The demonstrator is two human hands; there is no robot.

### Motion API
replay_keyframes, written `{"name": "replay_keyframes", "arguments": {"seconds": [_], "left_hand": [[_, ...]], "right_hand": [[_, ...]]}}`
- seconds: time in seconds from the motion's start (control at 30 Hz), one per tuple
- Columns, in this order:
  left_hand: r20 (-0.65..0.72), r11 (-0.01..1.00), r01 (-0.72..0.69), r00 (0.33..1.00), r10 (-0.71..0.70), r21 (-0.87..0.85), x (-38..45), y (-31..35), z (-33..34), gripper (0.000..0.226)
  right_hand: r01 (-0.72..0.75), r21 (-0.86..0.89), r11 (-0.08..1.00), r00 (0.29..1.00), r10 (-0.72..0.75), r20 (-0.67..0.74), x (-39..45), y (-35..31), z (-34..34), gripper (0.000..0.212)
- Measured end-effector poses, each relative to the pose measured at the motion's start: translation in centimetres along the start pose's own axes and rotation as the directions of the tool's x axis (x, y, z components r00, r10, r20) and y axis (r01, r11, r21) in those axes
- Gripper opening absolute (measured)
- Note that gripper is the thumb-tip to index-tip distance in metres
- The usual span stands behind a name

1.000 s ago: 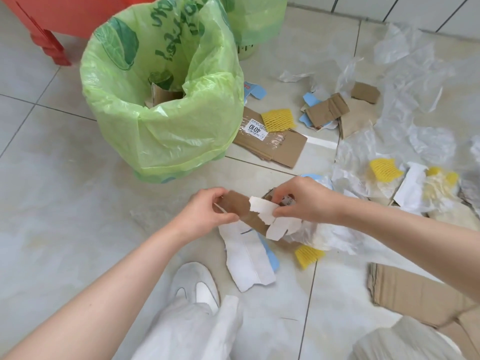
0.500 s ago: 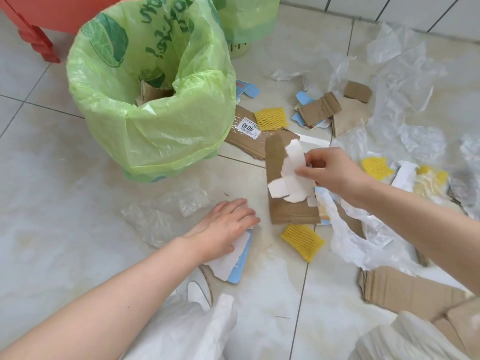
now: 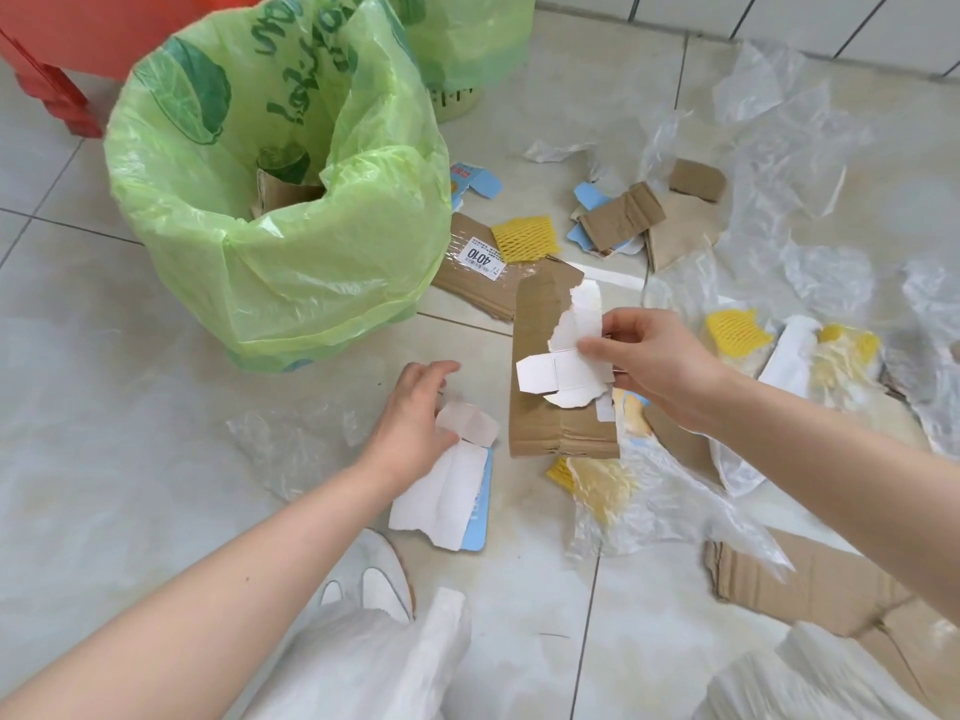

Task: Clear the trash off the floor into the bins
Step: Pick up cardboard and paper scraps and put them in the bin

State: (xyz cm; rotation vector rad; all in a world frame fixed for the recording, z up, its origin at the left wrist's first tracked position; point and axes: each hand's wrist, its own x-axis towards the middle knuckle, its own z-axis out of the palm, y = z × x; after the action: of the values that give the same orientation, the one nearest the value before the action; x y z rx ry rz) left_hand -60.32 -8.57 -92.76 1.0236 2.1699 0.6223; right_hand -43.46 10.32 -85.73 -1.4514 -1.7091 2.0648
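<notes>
Cardboard strip (image 3: 545,356), brown, held clear of the floor in front of the person; long axis runs near to far, torn far end pointing toward the wall, near end creased. Torn white card (image 3: 563,374) pinched against its face. Right hand (image 3: 657,368) grasps both, fingers and thumb curled onto them.

Left hand (image 3: 415,418) low at the floor, thumb pinching a white-and-blue card scrap (image 3: 447,491), fingers extended; scrap's long axis also near to far.

Bin (image 3: 280,200) with green liner stands beyond the left hand, cardboard already inside. Second green-lined bin (image 3: 457,59) behind it.

Floor (image 3: 104,433): pale glossy tiles, dark grout. Litter to the right: yellow foam netting (image 3: 524,239), labelled flat cardboard (image 3: 483,283), clear plastic film (image 3: 779,122). Red stool (image 3: 57,59) far left.
</notes>
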Motion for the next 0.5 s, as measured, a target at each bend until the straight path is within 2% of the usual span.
{"name": "replay_keyframes", "arguments": {"seconds": [0.1, 0.13, 0.2, 0.37, 0.47, 0.5], "left_hand": [[-0.051, 0.972, 0.17, 0.982, -0.18, -0.165, 0.2, 0.3, 0.0, 0.026], [-0.048, 0.957, 0.203, 0.975, -0.217, -0.207, 0.2, 0.3, 0.0, 0.023], [0.006, 0.9, 0.254, 0.963, -0.27, -0.354, 0.2, 0.4, 0.0, 0.024], [0.109, 0.647, 0.34, 0.923, -0.37, -0.683, -0.5, 2.4, -0.4, 0.009], [0.237, 0.442, 0.384, 0.906, -0.352, -0.811, -1.0, 2.9, -0.2, 0.027], [0.281, 0.411, 0.404, 0.902, -0.329, -0.817, -1.4, 2.9, 0.0, 0.032]], "right_hand": [[-0.016, 0.045, 0.999, 1.0, 0.017, -0.02, -0.1, 0.4, -0.9, 0.005], [-0.025, 0.061, 0.998, 0.999, 0.026, -0.024, -0.2, 0.5, -1.2, 0.005], [-0.04, 0.089, 0.995, 0.998, 0.044, -0.042, -0.4, 0.8, -1.8, 0.007], [-0.059, 0.122, 0.991, 0.994, 0.07, -0.089, -1.2, 1.2, -2.8, 0.009], [-0.051, 0.139, 0.989, 0.994, 0.063, -0.084, -2.0, 1.8, -3.5, 0.01], [-0.045, 0.13, 0.99, 0.996, 0.055, -0.076, -2.3, 2.1, -3.9, 0.011]]}}
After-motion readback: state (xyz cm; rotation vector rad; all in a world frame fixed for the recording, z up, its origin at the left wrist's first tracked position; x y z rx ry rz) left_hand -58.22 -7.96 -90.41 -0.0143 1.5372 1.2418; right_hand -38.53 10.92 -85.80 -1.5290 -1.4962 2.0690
